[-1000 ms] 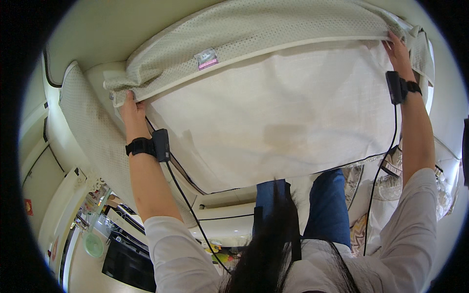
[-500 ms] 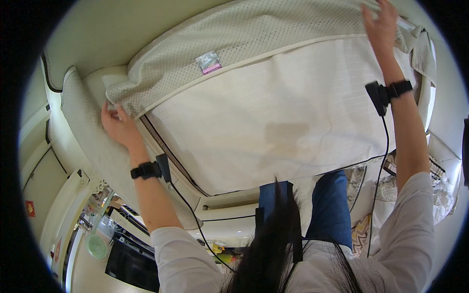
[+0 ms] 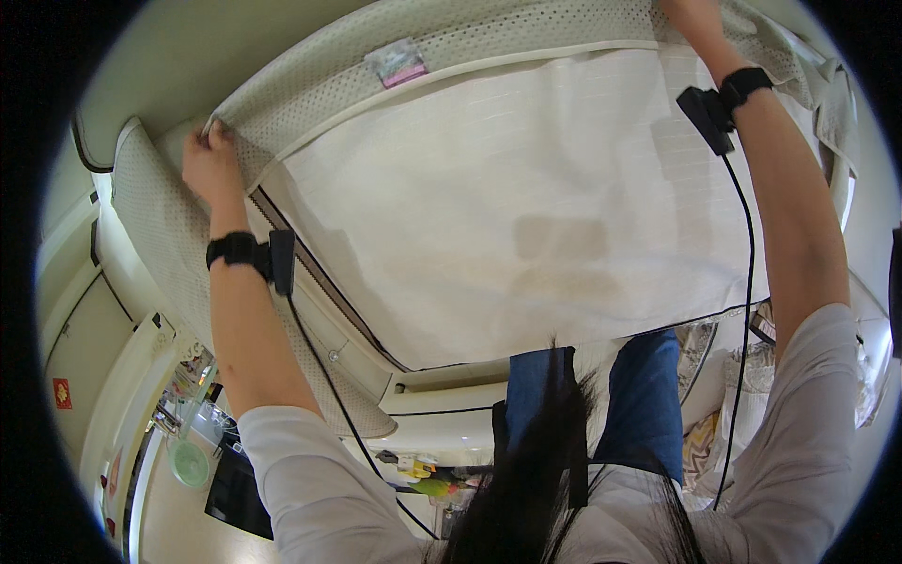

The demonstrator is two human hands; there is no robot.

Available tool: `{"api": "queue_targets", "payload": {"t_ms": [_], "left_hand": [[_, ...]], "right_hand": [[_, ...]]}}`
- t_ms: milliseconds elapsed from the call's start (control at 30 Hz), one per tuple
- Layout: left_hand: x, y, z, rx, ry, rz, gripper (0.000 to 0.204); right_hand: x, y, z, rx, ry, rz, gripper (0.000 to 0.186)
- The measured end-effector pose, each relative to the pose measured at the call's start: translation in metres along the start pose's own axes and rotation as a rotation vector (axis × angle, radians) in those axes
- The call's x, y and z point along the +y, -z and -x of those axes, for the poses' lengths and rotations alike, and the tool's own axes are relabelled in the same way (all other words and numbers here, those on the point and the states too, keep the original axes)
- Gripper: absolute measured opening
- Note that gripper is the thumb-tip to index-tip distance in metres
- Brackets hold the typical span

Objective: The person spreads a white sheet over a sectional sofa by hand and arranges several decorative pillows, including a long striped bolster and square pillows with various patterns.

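A beige dotted fabric cover (image 3: 536, 38) is folded back along the far side, with a pale binding and a small white and pink label (image 3: 396, 64). Below the fold lies a broad off-white panel (image 3: 423, 216), edged on the left by a dark zipper-like strip (image 3: 319, 282). My left hand (image 3: 212, 167) is closed on the fabric's left corner, fingers pinched together. At the upper right, my right hand (image 3: 693, 26) lies over the fabric, its fingers cut off by the picture's top edge. Both wrists wear black straps with a cabled block.
More dotted fabric (image 3: 155, 216) drapes down at the left. At lower left are a light green bowl (image 3: 189, 462) and a dark screen-like panel (image 3: 240, 498). Bundled pale lace-like cloth (image 3: 742, 376) lies at the right. Blue trouser legs (image 3: 644, 404) stand at the near edge.
Both hands have moved farther away, the right also leftward. My left hand has closed on the fabric corner. The folded fabric and its label have shifted up and away, exposing more of the panel.
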State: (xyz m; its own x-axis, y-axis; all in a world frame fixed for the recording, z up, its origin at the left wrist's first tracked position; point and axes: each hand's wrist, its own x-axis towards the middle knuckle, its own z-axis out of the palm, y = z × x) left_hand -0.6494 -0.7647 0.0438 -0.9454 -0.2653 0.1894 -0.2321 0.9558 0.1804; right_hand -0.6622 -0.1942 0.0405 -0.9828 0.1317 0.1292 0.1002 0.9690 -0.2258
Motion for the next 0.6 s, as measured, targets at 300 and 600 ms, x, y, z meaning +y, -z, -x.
{"api": "queue_targets", "payload": {"t_ms": [300,600], "left_hand": [[0.008,-0.081,0.042,-0.09,-0.17,-0.033,0.052],[0.019,-0.082,0.049,-0.069,-0.161,-0.058,0.05]], "right_hand": [[-0.045,-0.018,0.005,0.062,-0.049,0.17,0.026],[-0.076,-0.042,0.048,-0.126,0.356,0.096,0.041]]}}
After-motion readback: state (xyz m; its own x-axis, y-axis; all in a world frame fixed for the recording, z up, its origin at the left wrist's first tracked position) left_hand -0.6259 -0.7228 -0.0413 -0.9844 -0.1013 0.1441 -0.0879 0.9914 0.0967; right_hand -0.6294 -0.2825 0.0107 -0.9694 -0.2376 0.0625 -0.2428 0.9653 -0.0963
